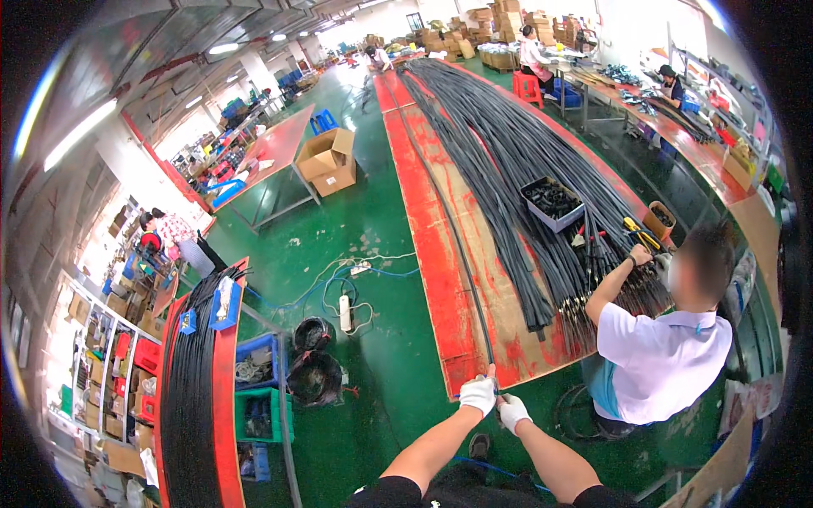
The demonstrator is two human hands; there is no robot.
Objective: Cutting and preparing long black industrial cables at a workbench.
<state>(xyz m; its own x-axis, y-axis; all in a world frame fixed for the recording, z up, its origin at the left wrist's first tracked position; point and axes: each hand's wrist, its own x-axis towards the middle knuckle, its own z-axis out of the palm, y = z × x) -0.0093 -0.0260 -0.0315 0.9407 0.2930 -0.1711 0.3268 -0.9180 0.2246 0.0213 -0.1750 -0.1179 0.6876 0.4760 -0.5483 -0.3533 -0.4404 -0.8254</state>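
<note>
Both my white-gloved hands, left hand point(479, 394) and right hand point(511, 412), grip the thin black cable point(461, 254) stretched along the long red table point(423, 245), beside piled black cables point(525, 152) and a seated co-worker point(665, 347).

Both bare forearms come up from the lower edge and converge ahead of the body. The left hand in a white knit glove point(479, 394) is raised slightly higher, its fingers curled shut. The right hand in a white knit glove point(511, 411) sits just beside it, lower, fingers bent inward, nearly touching the left.
</note>
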